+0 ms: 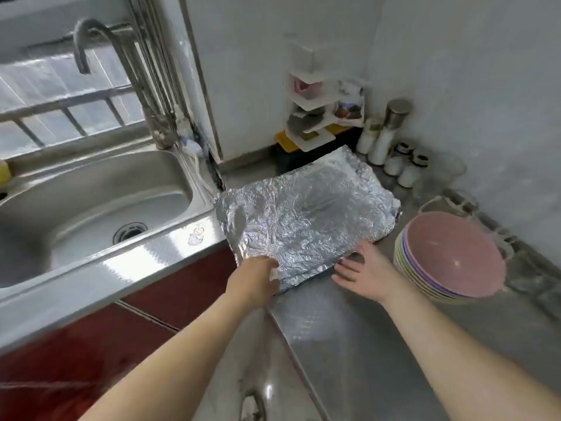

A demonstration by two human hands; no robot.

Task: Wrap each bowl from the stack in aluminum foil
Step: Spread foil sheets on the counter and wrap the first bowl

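Foil: your crumpled foil sheet lies spread on the steel counter. No bowl is on it yet, so I judge you are laying out the 1st wrap.
Bowls: the stack of bowls stands at 3 o'clock from the foil, just beside it, with a pink bowl on top. The stack leans toward you.
Left hand: your left hand is at the foil's 7 o'clock corner. Its fingers curl over the edge and seem to pinch it, though blur hides the thumb.
Right hand: your right hand is at 5 o'clock, flat with fingers spread and holding nothing. The fingertips are at the foil's near edge.
Surroundings: the sink is at 9 o'clock and the foil's far-left corner reaches its rim. The small jars stand at 1 o'clock and a corner shelf at 12 o'clock.
Risk 1: pulling hard on the pinched corner could tear this thin, creased sheet.
Risk 2: a sideways drag could slide the foil over the sink rim, where it could get wet.
Risk 3: your right forearm passes close to the leaning stack, so a quick reach could knock it over.
Risk 4: pushing the sheet away from you could knock the jars.
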